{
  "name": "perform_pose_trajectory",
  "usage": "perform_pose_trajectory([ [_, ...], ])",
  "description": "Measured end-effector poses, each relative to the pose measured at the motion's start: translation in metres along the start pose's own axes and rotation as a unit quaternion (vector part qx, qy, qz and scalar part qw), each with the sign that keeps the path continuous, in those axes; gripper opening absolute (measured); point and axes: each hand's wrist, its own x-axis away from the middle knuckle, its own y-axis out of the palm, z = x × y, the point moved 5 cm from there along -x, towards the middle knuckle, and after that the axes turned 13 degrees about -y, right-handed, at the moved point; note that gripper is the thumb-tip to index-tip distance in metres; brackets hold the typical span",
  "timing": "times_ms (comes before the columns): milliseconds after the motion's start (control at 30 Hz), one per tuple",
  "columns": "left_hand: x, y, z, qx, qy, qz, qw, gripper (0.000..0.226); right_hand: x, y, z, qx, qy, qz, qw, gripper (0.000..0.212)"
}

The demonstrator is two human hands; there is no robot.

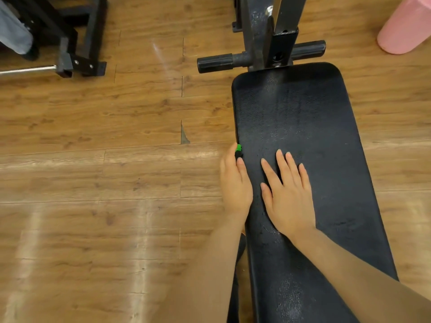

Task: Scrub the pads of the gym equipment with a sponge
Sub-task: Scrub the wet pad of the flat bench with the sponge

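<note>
Scrubbing was judged to be under way but unfinished. A long black textured vinyl bench pad (pixel 303 136) was seen lying lengthwise on a wooden plank floor (pixel 93 159), with damp-looking streaks and droplets noted on its near and middle stretches; the far end near the black metal upright frame (pixel 277 43) appeared drier, so that part was judged to be left. A small green-and-black sponge (pixel 238 151) was found at the pad's left edge, gripped by the left hand (pixel 235 183), whose fingers were curled round it and largely hidden over the side. The right hand (pixel 288 194) was laid flat on the pad surface, fingers straight and slightly spread, holding nothing.

Open pad surface was observed ahead of both hands and to the right. The left edge was bordered by bare floor, giving free room for strokes along the side. A black foam roller bar (pixel 215 62) and the frame closed off the far end; a pink cylinder (pixel 405 26) stood well apart.
</note>
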Motion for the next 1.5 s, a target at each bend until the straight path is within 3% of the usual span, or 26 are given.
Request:
perform_pose_trajectory([
  [200,0.032,-0.007,-0.019,0.012,-0.01,-0.025,1.0,0.04,0.001,0.0,-0.001,0.002,-0.003,0.009,1.0,0.051],
  [500,-0.044,0.008,0.014,0.0,-0.003,0.0,1.0,0.04,0.001,-0.001,-0.002,0.003,-0.008,0.023,1.0,0.05],
  [900,0.068,-0.013,-0.033,-0.036,-0.004,-0.021,0.999,0.043,0.024,-0.004,-0.011,0.0,0.023,0.016,1.0,0.052],
  [1300,0.04,-0.012,-0.022,-0.038,0.003,-0.017,0.999,0.041,0.072,-0.002,-0.03,0.008,0.038,0.008,0.999,0.052],
  [1500,0.073,-0.014,-0.035,-0.036,-0.006,-0.003,0.999,0.041,0.072,-0.001,-0.031,0.022,0.034,0.016,0.999,0.053],
])
